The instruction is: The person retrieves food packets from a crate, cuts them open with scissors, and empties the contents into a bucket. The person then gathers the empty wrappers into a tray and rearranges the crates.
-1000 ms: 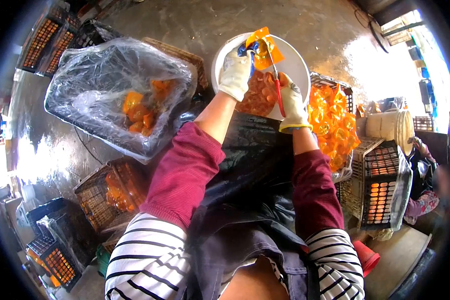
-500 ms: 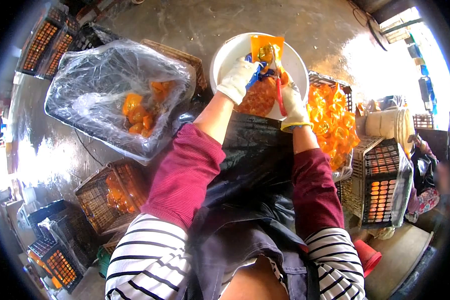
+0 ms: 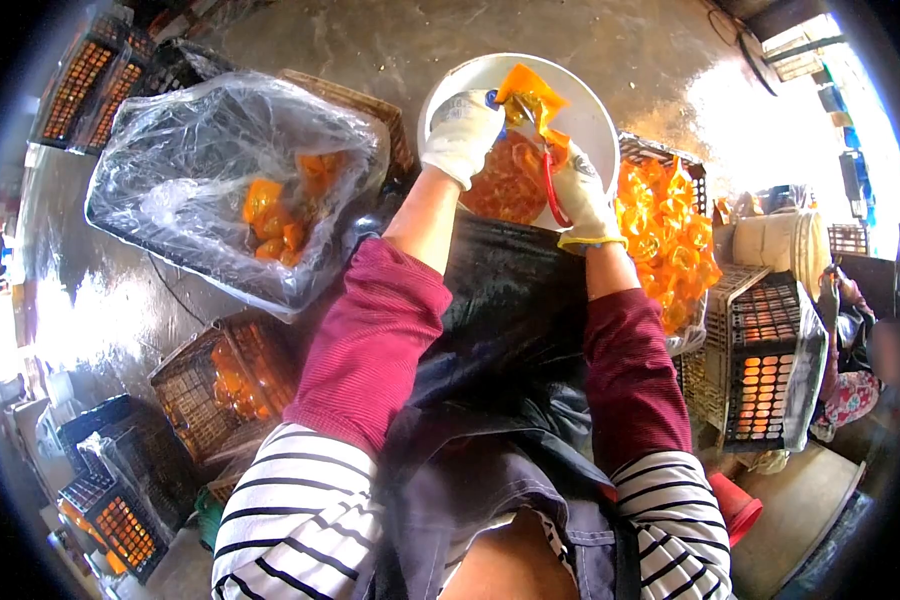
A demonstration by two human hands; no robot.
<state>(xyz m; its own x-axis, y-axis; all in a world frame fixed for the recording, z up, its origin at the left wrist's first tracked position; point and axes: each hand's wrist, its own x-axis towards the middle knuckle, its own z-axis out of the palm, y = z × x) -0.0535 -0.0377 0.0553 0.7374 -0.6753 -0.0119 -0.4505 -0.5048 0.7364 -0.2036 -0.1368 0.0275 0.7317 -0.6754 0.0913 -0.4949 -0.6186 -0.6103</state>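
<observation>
Over a white tub (image 3: 602,125) my gloved left hand (image 3: 463,130) pinches an orange plastic packet (image 3: 533,97) by its left side. Red-handled scissors (image 3: 551,188) are gripped in my gloved right hand (image 3: 582,192), lower and to the right; their blades are partly hidden by the orange plastic. Orange-red pieces (image 3: 515,180) lie in the tub below both hands. Just right of the tub stands a crate heaped with shiny orange packets (image 3: 662,235).
A plastic-lined crate (image 3: 170,165) holding several orange packets stands at the left. Below it is a brown crate (image 3: 185,400). Stacked crates (image 3: 760,370) and a beige bucket (image 3: 775,245) stand at the right, near another person (image 3: 850,350).
The packet has turned and tilted above the tub. My left hand has moved slightly up and left, away from my right hand, which still has the scissors.
</observation>
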